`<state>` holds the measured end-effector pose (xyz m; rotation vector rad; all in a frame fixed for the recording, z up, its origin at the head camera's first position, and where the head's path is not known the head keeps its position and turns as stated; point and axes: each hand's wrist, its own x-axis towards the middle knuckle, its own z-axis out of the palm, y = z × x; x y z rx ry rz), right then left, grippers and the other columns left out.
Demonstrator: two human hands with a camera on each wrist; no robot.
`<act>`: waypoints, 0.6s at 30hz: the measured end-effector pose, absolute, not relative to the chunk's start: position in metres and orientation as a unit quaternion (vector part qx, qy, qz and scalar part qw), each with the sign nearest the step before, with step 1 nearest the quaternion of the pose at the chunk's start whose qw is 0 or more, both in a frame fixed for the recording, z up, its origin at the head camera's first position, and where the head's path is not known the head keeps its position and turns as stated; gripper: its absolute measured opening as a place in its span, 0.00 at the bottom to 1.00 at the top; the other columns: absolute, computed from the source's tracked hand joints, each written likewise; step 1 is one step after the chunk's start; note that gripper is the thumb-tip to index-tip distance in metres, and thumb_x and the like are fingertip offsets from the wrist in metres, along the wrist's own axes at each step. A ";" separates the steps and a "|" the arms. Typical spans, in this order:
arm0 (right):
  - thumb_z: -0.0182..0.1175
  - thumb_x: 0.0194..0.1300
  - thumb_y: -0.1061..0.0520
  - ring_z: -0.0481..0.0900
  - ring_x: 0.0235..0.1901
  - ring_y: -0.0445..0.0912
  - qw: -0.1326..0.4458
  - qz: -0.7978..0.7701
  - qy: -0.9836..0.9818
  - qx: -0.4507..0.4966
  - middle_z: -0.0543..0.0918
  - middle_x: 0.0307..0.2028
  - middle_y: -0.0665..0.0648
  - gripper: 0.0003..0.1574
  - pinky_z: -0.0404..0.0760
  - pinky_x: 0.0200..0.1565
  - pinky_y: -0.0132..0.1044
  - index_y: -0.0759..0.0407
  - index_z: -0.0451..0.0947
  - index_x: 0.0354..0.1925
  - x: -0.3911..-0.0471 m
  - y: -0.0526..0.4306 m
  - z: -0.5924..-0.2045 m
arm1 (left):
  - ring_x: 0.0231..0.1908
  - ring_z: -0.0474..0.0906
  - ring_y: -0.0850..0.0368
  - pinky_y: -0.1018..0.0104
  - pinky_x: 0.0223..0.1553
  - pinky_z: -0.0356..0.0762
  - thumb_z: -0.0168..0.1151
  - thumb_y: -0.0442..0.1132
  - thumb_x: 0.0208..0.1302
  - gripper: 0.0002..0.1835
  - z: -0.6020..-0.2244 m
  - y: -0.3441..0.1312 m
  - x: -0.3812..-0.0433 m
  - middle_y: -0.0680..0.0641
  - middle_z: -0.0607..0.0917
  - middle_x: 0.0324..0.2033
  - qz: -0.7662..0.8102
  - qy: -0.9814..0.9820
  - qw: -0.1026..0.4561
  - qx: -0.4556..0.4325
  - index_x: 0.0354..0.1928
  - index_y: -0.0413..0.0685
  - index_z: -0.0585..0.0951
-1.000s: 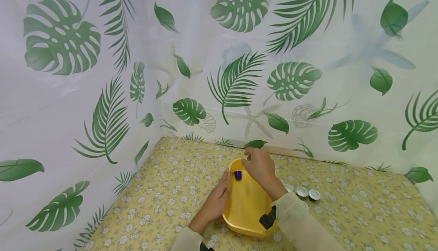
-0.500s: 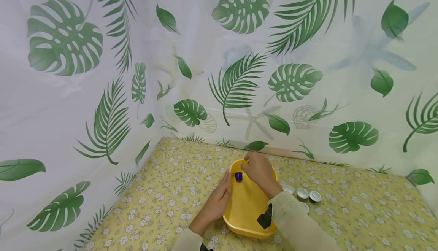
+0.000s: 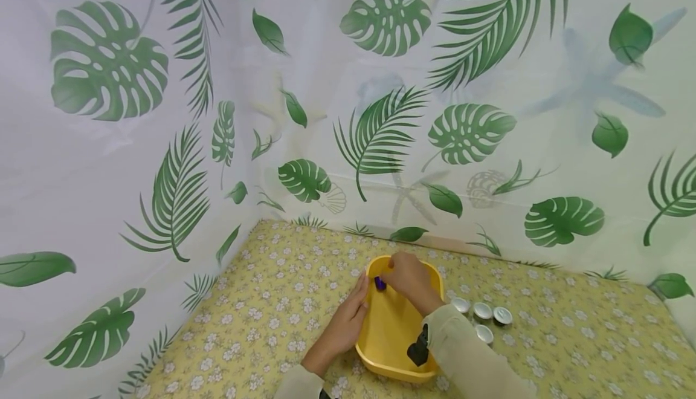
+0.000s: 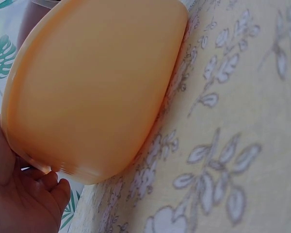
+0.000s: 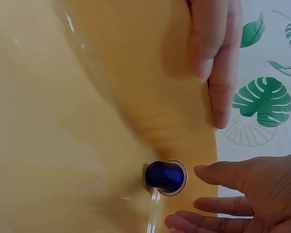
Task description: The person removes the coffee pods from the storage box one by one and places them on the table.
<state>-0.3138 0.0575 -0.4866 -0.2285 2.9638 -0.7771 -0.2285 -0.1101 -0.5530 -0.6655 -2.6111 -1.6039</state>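
A yellow plastic basin stands on the flowered cloth. In its far left corner is a dark blue coffee capsule, its pale rim visible in the right wrist view. My left hand holds the basin by its left wall, with a fingertip inside the wall in the right wrist view. My right hand is over the far end, overlapping the capsule in the head view. In the right wrist view, the right hand's fingers are spread beside the capsule, a small gap between fingertip and rim.
Several coffee capsules with pale tops, among them one capsule, stand on the cloth right of the basin. White leaf-print sheeting rises behind and to the left of the flowered cloth.
My right hand has lowered into the far end of the basin and come up to the blue capsule, which now looks slightly tilted. My left hand stays on the basin wall.
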 end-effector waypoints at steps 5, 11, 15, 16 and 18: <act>0.75 0.60 0.52 0.74 0.22 0.47 0.038 -0.235 0.968 -0.074 0.83 0.30 0.58 0.19 0.74 0.26 0.36 0.66 0.83 0.37 -0.316 0.055 -0.494 | 0.79 0.41 0.45 0.44 0.76 0.45 0.36 0.32 0.83 0.29 -0.552 -0.109 -0.228 0.48 0.41 0.80 -0.511 -0.834 0.004 -0.209 0.80 0.37 0.47; 0.75 0.59 0.53 0.69 0.16 0.45 0.040 -0.226 0.970 -0.081 0.72 0.17 0.53 0.18 0.65 0.19 0.33 0.60 0.77 0.24 -0.319 0.055 -0.502 | 0.78 0.41 0.43 0.43 0.75 0.44 0.36 0.31 0.82 0.29 -0.552 -0.108 -0.228 0.47 0.41 0.80 -0.507 -0.836 0.006 -0.208 0.79 0.36 0.47; 0.75 0.59 0.53 0.68 0.15 0.44 0.040 -0.229 0.969 -0.086 0.71 0.16 0.52 0.19 0.64 0.18 0.32 0.59 0.76 0.23 -0.319 0.055 -0.505 | 0.78 0.41 0.43 0.43 0.75 0.44 0.36 0.31 0.82 0.29 -0.551 -0.109 -0.228 0.47 0.41 0.80 -0.509 -0.835 0.006 -0.209 0.79 0.36 0.47; 0.75 0.59 0.53 0.68 0.15 0.44 0.041 -0.229 0.969 -0.086 0.70 0.16 0.51 0.19 0.64 0.18 0.32 0.59 0.76 0.23 -0.319 0.055 -0.506 | 0.78 0.41 0.42 0.43 0.75 0.44 0.36 0.31 0.82 0.29 -0.551 -0.109 -0.228 0.46 0.41 0.80 -0.509 -0.835 0.007 -0.210 0.79 0.36 0.47; 0.75 0.59 0.53 0.68 0.15 0.44 0.044 -0.230 0.968 -0.085 0.70 0.15 0.51 0.19 0.64 0.18 0.32 0.59 0.76 0.22 -0.319 0.054 -0.507 | 0.78 0.41 0.43 0.43 0.75 0.44 0.37 0.32 0.82 0.29 -0.552 -0.110 -0.228 0.47 0.41 0.80 -0.507 -0.836 0.005 -0.209 0.79 0.36 0.47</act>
